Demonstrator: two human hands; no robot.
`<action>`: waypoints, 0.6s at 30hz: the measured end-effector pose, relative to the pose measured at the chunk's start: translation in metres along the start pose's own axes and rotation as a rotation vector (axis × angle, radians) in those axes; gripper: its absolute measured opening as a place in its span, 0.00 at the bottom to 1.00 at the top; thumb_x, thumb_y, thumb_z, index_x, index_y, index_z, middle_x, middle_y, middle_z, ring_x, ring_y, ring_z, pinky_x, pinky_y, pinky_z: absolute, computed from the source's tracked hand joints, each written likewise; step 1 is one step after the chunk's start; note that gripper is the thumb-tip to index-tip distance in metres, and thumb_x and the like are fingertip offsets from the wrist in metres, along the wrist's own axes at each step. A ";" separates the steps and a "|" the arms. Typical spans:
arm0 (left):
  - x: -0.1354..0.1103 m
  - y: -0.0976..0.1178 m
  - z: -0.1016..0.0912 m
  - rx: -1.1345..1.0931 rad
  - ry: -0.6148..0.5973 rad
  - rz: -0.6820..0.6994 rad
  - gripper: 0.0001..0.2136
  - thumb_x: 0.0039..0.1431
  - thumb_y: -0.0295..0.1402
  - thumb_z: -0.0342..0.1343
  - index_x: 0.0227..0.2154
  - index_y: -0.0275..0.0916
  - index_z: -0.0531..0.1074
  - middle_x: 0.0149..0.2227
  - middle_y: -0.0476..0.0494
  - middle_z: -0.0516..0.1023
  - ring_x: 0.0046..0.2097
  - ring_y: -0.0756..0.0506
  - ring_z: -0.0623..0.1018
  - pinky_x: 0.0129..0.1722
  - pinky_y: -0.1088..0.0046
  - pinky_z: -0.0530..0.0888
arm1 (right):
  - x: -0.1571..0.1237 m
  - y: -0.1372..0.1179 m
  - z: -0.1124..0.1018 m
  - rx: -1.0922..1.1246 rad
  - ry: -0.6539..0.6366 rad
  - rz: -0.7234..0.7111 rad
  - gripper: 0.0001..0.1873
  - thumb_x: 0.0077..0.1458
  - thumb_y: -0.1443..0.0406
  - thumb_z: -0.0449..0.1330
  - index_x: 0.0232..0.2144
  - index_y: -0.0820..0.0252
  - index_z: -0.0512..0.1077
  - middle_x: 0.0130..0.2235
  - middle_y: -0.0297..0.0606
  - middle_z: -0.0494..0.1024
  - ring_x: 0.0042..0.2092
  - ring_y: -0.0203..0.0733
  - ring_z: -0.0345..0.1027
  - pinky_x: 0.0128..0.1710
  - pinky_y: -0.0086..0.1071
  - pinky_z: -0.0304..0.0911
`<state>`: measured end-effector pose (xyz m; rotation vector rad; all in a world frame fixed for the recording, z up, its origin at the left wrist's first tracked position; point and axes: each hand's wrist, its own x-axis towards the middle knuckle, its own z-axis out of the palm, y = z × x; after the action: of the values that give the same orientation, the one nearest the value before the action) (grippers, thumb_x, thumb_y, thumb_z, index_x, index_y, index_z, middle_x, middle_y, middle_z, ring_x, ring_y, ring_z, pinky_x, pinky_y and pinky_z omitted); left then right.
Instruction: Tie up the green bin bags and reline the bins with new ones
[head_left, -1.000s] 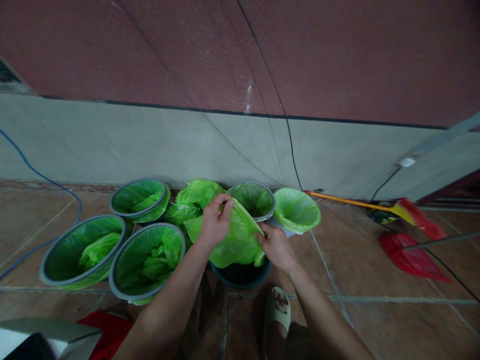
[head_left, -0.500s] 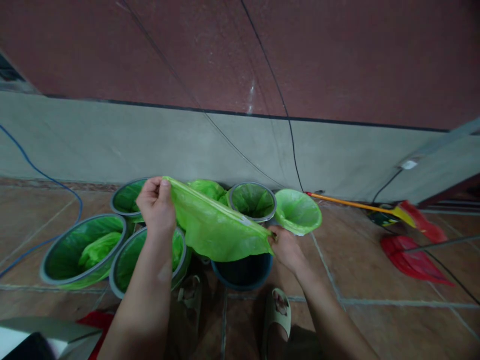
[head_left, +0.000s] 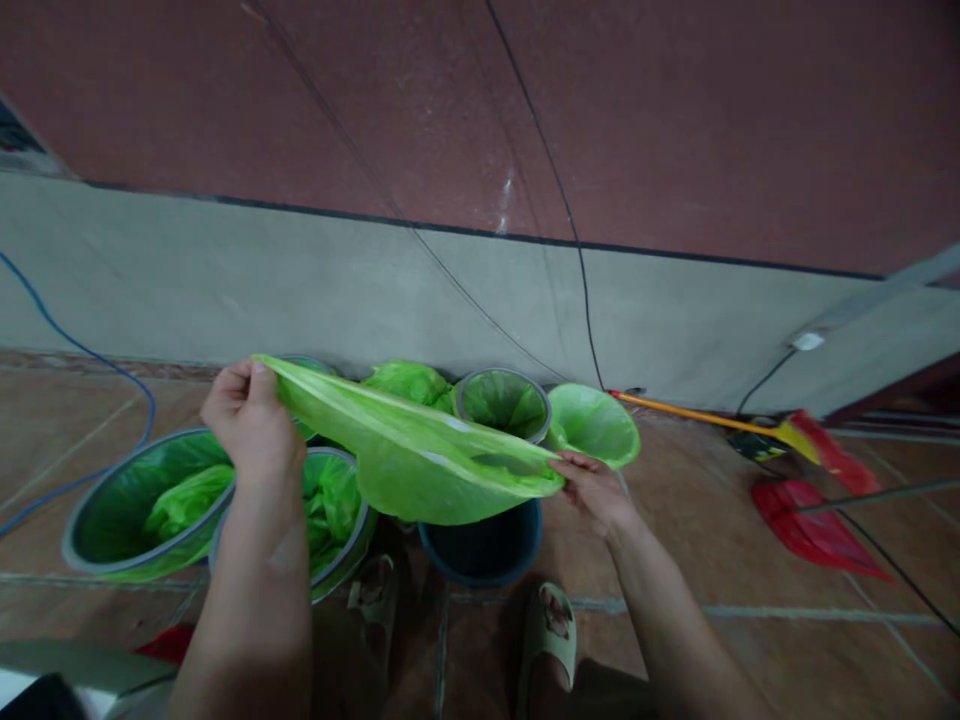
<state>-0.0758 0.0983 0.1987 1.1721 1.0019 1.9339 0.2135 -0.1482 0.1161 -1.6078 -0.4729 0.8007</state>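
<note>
A bright green plastic bin liner (head_left: 420,455) is stretched crosswise between my hands, its mouth partly parted near the right end. My left hand (head_left: 251,415) pinches its upper left corner, thumb on top. At the other end my right hand (head_left: 592,488) grips the rim, fingers closed on the plastic. Below the liner stands a dark blue bin (head_left: 484,548), with no liner visible in it; the hanging plastic hides its back rim. Behind my left forearm is a grey-rimmed bin (head_left: 341,530) with a green liner, partly covered by the arm.
More green-lined bins stand around: a wide one (head_left: 86,520) at left, a grey-rimmed one (head_left: 504,400) and a pale green one (head_left: 600,425) by the wall. A yellow-handled broom (head_left: 697,408) and red dustpan (head_left: 810,530) lie right. A blue cable (head_left: 97,355) runs along the left.
My hands have moved apart, the left one outward to the left, pulling the liner longer and flatter. Its mouth has parted near my right hand.
</note>
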 end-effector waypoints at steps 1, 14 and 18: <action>0.002 -0.002 -0.001 0.001 0.019 -0.001 0.11 0.55 0.32 0.61 0.23 0.38 0.64 0.21 0.57 0.66 0.24 0.55 0.67 0.30 0.76 0.69 | -0.001 -0.002 0.000 0.106 -0.005 0.061 0.14 0.36 0.57 0.71 0.24 0.59 0.75 0.23 0.33 0.77 0.23 0.34 0.66 0.19 0.25 0.57; 0.005 0.001 0.000 0.018 0.102 0.003 0.08 0.50 0.27 0.58 0.21 0.36 0.65 0.19 0.57 0.63 0.23 0.55 0.61 0.27 0.77 0.62 | -0.006 -0.012 -0.020 0.030 -0.118 0.107 0.19 0.36 0.67 0.67 0.37 0.57 0.77 0.35 0.35 0.82 0.33 0.39 0.75 0.32 0.31 0.70; -0.009 0.011 0.007 -0.030 -0.100 0.006 0.08 0.49 0.34 0.61 0.23 0.39 0.67 0.21 0.54 0.69 0.24 0.53 0.65 0.27 0.75 0.65 | 0.001 -0.004 -0.020 -0.611 0.140 -0.082 0.13 0.35 0.74 0.60 0.26 0.58 0.78 0.26 0.36 0.79 0.31 0.43 0.73 0.31 0.31 0.65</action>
<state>-0.0675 0.0871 0.2065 1.2432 0.9145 1.8699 0.2291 -0.1600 0.1209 -2.1729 -0.7228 0.4961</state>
